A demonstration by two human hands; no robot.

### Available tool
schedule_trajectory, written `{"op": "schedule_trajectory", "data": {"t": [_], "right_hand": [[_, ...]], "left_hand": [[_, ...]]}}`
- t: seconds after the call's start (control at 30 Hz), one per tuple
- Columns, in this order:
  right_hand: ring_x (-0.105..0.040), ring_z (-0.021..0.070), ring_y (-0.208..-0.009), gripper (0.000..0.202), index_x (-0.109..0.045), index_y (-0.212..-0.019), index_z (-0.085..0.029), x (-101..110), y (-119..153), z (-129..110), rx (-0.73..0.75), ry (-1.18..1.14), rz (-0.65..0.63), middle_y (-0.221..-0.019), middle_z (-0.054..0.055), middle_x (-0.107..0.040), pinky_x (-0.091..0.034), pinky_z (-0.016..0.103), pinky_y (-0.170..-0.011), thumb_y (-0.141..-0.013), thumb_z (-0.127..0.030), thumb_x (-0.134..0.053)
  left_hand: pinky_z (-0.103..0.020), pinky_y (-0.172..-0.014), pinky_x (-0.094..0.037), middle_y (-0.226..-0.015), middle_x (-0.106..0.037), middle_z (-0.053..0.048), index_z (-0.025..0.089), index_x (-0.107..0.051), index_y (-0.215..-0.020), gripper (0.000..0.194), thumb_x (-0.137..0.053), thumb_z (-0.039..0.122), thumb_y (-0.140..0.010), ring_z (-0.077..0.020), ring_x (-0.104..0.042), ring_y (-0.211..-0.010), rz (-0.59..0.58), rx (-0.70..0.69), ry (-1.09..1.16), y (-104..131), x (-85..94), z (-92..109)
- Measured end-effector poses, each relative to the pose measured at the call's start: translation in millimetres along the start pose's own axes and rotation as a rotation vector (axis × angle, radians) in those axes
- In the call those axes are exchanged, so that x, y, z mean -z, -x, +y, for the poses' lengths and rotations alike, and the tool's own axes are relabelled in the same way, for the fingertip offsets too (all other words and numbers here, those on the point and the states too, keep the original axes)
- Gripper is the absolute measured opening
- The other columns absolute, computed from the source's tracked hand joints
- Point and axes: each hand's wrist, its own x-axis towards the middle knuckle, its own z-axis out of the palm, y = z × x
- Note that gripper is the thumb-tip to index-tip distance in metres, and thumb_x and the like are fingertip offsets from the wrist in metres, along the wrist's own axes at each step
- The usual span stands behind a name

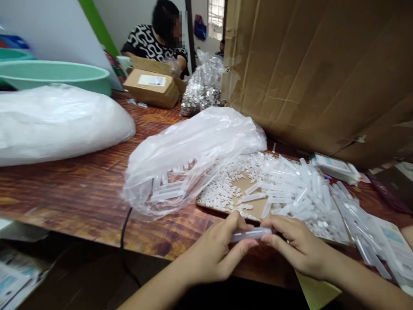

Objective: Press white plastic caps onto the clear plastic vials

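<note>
Both hands meet above the table's front edge around a translucent plastic tube (248, 235). My left hand (222, 245) wraps round its left part, with the thumb along the near side. At the right end of the tube, my right hand (290, 241) pinches with thumb and fingertips; whether a small cap sits between them I cannot tell. Just beyond the hands lies a shallow cardboard tray (254, 209). Many small white plastic pieces (222, 189) cover its left side, and a heap of similar translucent tubes (297, 185) fills its right side.
A clear plastic bag (193, 142) with tubes lies left of the tray, near a large white bag (64, 125). A tall cardboard sheet (316, 77) stands behind. Packaged tubes (371, 228) lie at right. Across the table, a person (155, 38) sits by an open carton (151, 88).
</note>
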Motion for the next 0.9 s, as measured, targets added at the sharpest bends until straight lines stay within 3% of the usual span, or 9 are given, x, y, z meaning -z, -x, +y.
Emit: {"op": "schedule_trajectory", "data": {"t": [0.13,0.23,0.4,0.53,0.67,0.77,0.9], "right_hand": [[-0.062,0.018,-0.079,0.023,-0.066,-0.106,-0.022,38,-1,25,0.034,0.325,0.248,-0.089,0.006,-0.064,-0.051,0.031,-0.074,-0.104,-0.034,-0.047],[-0.062,0.0233,-0.083,0.026,-0.07,-0.107,-0.019,73,-3,60,-0.04,0.613,0.451,-0.097,0.011,-0.062,-0.052,0.038,-0.074,-0.099,-0.038,-0.052],[-0.063,0.0245,-0.088,0.024,-0.074,-0.105,-0.02,103,-4,108,-0.162,0.698,0.369,-0.096,0.01,-0.06,-0.054,0.041,-0.081,-0.094,-0.032,-0.056],[-0.061,0.0292,-0.1,0.028,-0.074,-0.111,-0.016,101,-10,109,-0.186,0.828,0.374,-0.107,0.014,-0.06,-0.052,0.047,-0.091,-0.088,-0.03,-0.065],[-0.057,0.0306,-0.102,0.029,-0.072,-0.112,-0.013,87,-39,84,-0.016,0.924,0.38,-0.111,0.017,-0.062,-0.047,0.046,-0.091,-0.092,-0.032,-0.063],[-0.055,0.0294,-0.102,0.021,-0.072,-0.106,-0.015,65,-79,63,0.088,0.904,0.212,-0.107,0.016,-0.065,-0.043,0.043,-0.09,-0.095,-0.027,-0.058],[-0.054,0.0296,-0.112,0.019,-0.071,-0.104,-0.014,30,-130,51,0.025,0.875,-0.048,-0.111,0.016,-0.067,-0.038,0.041,-0.096,-0.093,-0.016,-0.055]], "left_hand": [[-0.032,-0.078,-0.051,-0.101,-0.06,-0.008,0.025,-0.043,-0.138,0.053,-0.054,0.007,-0.089,-0.02,-0.061,-0.085,0.155,-0.153,-0.101,4,-5.3,-12],[-0.035,-0.082,-0.05,-0.101,-0.06,-0.008,0.027,-0.044,-0.141,0.061,-0.046,0.0,-0.087,-0.0217,-0.06,-0.091,0.211,-0.218,-0.143,9,-12.3,-23],[-0.037,-0.09,-0.053,-0.107,-0.065,-0.009,0.027,-0.051,-0.135,0.058,-0.043,-0.005,-0.088,-0.0222,-0.063,-0.099,0.301,-0.264,-0.186,18,-29.0,-36],[-0.037,-0.104,-0.051,-0.126,-0.062,-0.012,0.027,-0.051,-0.135,0.054,-0.045,-0.003,-0.091,-0.0218,-0.061,-0.121,0.359,-0.218,-0.119,20,-35.5,-39],[-0.036,-0.107,-0.052,-0.133,-0.065,-0.009,0.032,-0.047,-0.14,0.049,-0.047,0.006,-0.098,-0.0193,-0.063,-0.126,0.301,-0.04,0.091,24,-37.2,-38],[-0.036,-0.101,-0.056,-0.13,-0.07,-0.009,0.031,-0.048,-0.139,0.04,-0.048,0.018,-0.101,-0.0202,-0.068,-0.12,0.22,0.166,0.204,29,-35.8,-37],[-0.041,-0.101,-0.054,-0.12,-0.075,-0.012,0.023,-0.069,-0.12,0.026,-0.058,0.03,-0.097,-0.0263,-0.071,-0.113,0.197,0.337,0.154,30,-32.3,-36]]}}
